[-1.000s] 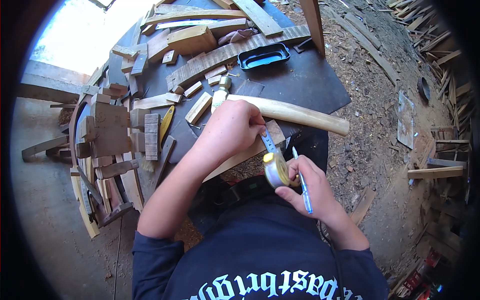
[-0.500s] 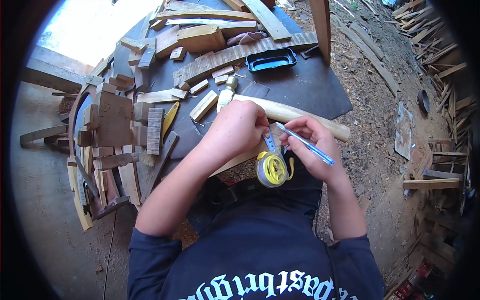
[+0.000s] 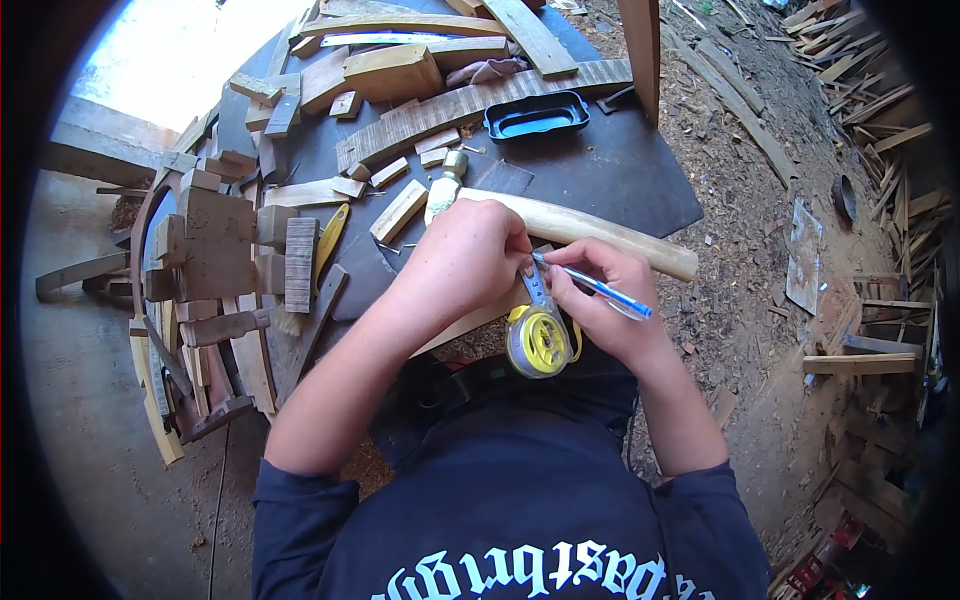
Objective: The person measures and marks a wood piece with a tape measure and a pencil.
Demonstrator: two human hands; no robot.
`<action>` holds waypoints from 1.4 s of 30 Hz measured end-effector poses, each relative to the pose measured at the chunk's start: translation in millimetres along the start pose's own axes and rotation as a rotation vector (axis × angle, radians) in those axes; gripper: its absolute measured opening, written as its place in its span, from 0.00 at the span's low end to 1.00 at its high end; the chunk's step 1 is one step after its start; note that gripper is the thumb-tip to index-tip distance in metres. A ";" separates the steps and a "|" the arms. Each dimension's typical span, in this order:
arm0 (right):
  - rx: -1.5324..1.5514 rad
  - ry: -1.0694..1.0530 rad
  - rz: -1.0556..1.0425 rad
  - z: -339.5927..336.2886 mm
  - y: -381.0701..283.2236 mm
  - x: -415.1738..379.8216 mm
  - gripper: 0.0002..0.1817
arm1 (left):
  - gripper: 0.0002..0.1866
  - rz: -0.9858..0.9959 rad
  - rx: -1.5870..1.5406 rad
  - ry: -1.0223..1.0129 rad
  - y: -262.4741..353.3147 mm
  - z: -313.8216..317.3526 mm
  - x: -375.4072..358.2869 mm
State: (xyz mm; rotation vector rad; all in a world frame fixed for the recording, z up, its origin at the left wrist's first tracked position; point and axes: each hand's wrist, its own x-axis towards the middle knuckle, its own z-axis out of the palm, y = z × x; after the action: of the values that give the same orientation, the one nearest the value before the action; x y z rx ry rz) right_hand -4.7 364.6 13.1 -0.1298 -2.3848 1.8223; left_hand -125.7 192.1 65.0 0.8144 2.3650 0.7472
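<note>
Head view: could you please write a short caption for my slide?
Left hand pins a tape measure on a curved wooden piece; right hand holds a blue pen.

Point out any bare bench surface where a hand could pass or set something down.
One bare patch of the dark benchtop lies between the blue tray, the upright post and the pale curved piece. Left of that, wood offcuts crowd the surface up to the left hand.

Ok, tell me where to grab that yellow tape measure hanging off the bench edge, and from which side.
Grip the tape measure by its round case, fingers across the two flat faces, coming from below on the person's side. The case hangs clear of the board edge there, while its blade runs up under the left hand, and the right hand with the pen crowds the right.
</note>
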 end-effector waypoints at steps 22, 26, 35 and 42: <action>-0.438 0.076 -0.438 22.1 -5.8 -55.1 0.29 | 0.07 0.067 -0.097 0.080 -20.3 13.8 -3.3; -0.336 0.081 -0.410 17.3 -12.8 -37.9 0.28 | 0.09 0.174 -0.227 0.181 -34.6 20.5 -5.6; 0.196 -0.138 -0.312 44.1 -57.5 5.6 0.29 | 0.10 0.150 -0.345 0.105 -35.9 -62.2 -83.7; 0.315 -0.473 -0.326 91.2 -89.7 50.5 0.32 | 0.17 0.010 -0.982 0.247 -64.4 -77.7 -140.6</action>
State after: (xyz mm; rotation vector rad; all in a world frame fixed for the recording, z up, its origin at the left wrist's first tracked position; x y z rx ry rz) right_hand -67.8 261.7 78.9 0.7525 -2.1543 2.2039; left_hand -103.1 29.6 119.9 0.3001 1.7940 1.8616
